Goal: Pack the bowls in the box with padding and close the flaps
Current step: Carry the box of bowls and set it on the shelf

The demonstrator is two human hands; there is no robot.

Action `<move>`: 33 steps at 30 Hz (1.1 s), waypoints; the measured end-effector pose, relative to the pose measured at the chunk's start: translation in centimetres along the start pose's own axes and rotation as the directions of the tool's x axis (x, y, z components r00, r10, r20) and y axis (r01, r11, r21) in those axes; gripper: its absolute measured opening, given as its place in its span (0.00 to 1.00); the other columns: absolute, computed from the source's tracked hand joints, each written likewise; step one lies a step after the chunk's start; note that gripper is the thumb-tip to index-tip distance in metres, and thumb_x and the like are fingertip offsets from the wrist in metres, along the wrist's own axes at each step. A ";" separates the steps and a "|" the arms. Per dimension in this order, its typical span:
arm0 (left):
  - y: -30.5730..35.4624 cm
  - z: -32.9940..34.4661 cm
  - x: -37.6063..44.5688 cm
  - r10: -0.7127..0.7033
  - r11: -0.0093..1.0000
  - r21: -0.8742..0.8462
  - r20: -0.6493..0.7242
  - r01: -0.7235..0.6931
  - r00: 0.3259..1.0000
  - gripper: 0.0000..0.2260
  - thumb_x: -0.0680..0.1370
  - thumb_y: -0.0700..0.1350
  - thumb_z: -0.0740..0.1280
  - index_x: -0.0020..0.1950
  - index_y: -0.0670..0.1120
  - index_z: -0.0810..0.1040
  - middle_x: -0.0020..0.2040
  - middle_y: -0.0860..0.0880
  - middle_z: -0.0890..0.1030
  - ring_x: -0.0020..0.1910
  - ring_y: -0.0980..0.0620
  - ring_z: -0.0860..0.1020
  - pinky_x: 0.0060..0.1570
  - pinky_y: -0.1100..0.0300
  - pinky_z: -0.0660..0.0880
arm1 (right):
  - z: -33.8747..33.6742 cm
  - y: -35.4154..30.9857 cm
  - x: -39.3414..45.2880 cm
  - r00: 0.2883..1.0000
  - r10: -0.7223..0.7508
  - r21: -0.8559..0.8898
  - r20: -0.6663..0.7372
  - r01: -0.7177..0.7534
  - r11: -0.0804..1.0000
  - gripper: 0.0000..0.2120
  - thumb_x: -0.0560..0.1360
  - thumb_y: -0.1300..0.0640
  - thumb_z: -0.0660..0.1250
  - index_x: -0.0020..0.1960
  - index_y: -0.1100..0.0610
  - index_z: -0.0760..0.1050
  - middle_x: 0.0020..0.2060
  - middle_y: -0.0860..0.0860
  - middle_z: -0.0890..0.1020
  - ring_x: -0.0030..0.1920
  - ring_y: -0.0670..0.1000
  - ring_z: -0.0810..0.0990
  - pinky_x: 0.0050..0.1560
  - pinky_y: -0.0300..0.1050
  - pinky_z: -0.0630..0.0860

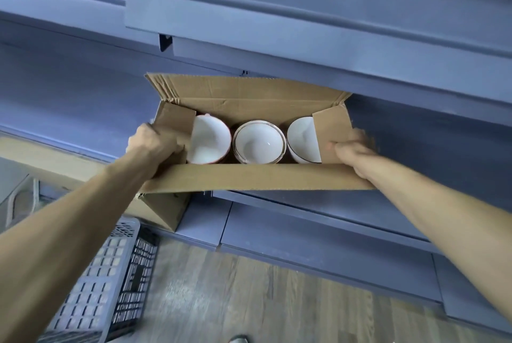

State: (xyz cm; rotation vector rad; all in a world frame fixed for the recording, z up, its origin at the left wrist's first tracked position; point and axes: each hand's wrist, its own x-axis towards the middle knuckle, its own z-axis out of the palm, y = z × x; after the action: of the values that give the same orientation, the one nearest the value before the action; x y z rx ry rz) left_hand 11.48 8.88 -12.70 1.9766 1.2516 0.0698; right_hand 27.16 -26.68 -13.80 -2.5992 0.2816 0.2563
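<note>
Box point(257, 176) on shelf point(360, 110), end flaps going in.
We pinch one end flap with each hand: left hand point(155, 143), right hand point(353, 148). Bowls point(259, 143) inside the box look fragile; thin flaps bend easily, so we hold near creases.

box point(257, 176): matt brown corrugated cardboard | bowls point(259, 143): glossy white ceramic | crate point(110, 273): perforated plastic | floor point(249, 292): wood-grain

No readable text, label, brand or number shows on the cardboard box point(257, 176) or anything around it.
</note>
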 end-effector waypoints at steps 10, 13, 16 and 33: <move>-3.0 -1.5 -10.5 -0.009 1.000 -0.028 0.118 0.012 0.993 0.28 0.67 0.51 0.76 0.63 0.43 0.72 0.57 0.40 0.78 0.53 0.39 0.77 0.55 0.45 0.78 | -6.8 5.1 -9.4 0.993 0.032 -0.116 0.115 -0.019 0.993 0.44 0.66 0.30 0.72 0.73 0.53 0.67 0.68 0.54 0.74 0.69 0.62 0.73 0.65 0.56 0.73; -3.0 -2.7 -16.9 0.016 0.999 -0.041 0.188 -0.009 0.982 0.39 0.57 0.61 0.76 0.63 0.44 0.74 0.55 0.42 0.80 0.53 0.40 0.79 0.57 0.44 0.79 | -10.3 7.9 -13.8 0.990 0.073 -0.101 0.119 -0.061 0.993 0.50 0.58 0.28 0.76 0.70 0.55 0.67 0.64 0.54 0.77 0.65 0.61 0.76 0.58 0.54 0.73; -3.0 -3.7 -23.2 0.006 0.999 0.034 0.188 -0.013 0.982 0.49 0.50 0.70 0.76 0.64 0.46 0.73 0.56 0.43 0.80 0.54 0.40 0.78 0.57 0.45 0.78 | -13.4 11.5 -17.7 0.988 0.088 -0.085 0.128 -0.078 0.993 0.48 0.58 0.30 0.77 0.67 0.56 0.67 0.62 0.53 0.78 0.64 0.60 0.77 0.53 0.52 0.71; 6.7 -3.1 -45.9 0.182 0.954 0.162 0.351 -0.251 0.919 0.48 0.49 0.71 0.74 0.64 0.50 0.74 0.53 0.46 0.80 0.50 0.42 0.78 0.51 0.48 0.79 | -33.8 28.4 -32.3 0.934 0.357 0.119 0.029 -0.358 0.926 0.46 0.59 0.33 0.76 0.69 0.54 0.67 0.64 0.54 0.78 0.67 0.60 0.75 0.62 0.55 0.72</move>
State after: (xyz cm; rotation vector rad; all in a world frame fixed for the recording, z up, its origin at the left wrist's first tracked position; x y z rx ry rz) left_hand -8.39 -26.90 9.34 2.1876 0.8434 -0.2837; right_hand -6.57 -63.05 9.25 -2.4107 0.7486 0.3628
